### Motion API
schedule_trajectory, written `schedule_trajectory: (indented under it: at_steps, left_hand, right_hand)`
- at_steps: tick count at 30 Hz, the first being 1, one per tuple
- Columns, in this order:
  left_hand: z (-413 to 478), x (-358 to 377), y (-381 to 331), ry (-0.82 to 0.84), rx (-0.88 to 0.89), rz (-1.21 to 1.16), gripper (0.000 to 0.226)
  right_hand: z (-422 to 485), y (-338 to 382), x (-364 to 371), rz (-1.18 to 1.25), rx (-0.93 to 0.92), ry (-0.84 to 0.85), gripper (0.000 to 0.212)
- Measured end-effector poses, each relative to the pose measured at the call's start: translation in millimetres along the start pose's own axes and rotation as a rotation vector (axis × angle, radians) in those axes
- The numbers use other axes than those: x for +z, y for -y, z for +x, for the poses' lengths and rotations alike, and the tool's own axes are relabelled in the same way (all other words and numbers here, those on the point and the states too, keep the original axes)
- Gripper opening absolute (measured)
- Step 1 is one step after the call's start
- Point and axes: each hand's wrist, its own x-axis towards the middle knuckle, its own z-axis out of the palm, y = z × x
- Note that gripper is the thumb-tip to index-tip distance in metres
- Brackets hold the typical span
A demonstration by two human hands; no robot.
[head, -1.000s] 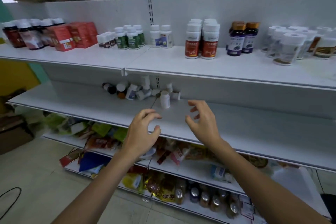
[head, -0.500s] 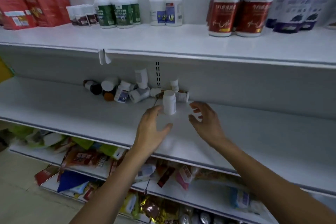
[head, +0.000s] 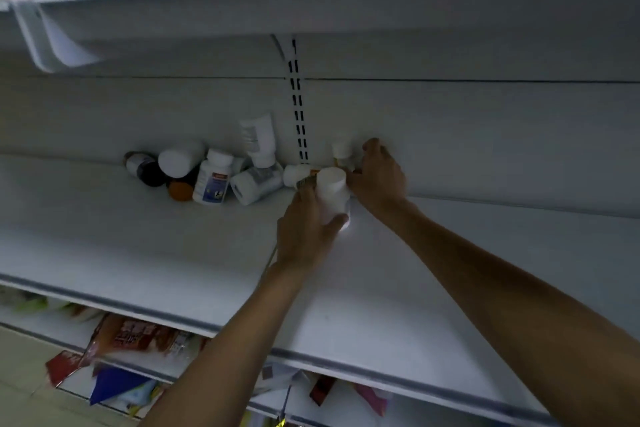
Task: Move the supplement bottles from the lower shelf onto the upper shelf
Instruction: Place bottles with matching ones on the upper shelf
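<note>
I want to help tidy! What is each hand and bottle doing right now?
Plain white plastic bottle, upright, held.
Left hand, gripping that white bottle.
Right hand, fingers curled by small white-capped bottle; grip unclear.
Tall white grey-labelled bottle, cap down, leaning on back wall.
Dark brown bottle, lying on its side.
</note>
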Motion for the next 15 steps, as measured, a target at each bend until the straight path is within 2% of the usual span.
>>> schedule_trajectory:
  at_steps: [3, 8, 12, 15]
  left_hand:
    - [1.7, -6.9, 8.6, -0.004, -0.003, -0.086, 0.054]
    - [-10.5, -27.8, 5.7, -0.054, -0.105, -0.322, 0.047]
    - [-37.4, -51.9, -2.2, -0.015, -0.197, -0.554, 0.048]
    - [-60.6, -79.9, -6.9, 0.01, -0.189, -0.676, 0.05]
  right_hand:
    - [12.8, 4.3, 5.4, -0.077, -0.007, -0.035, 0.051]
    - [13.6, 4.8, 7.9, -0.07, -0.028, -0.055, 0.039]
    - [-13.5, 11.0, -7.2, 0.185, -0.097, -0.052, 0.031]
    - [-43.6, 32.3, -25.8, 0.412, -0.147, 0.107, 0.041]
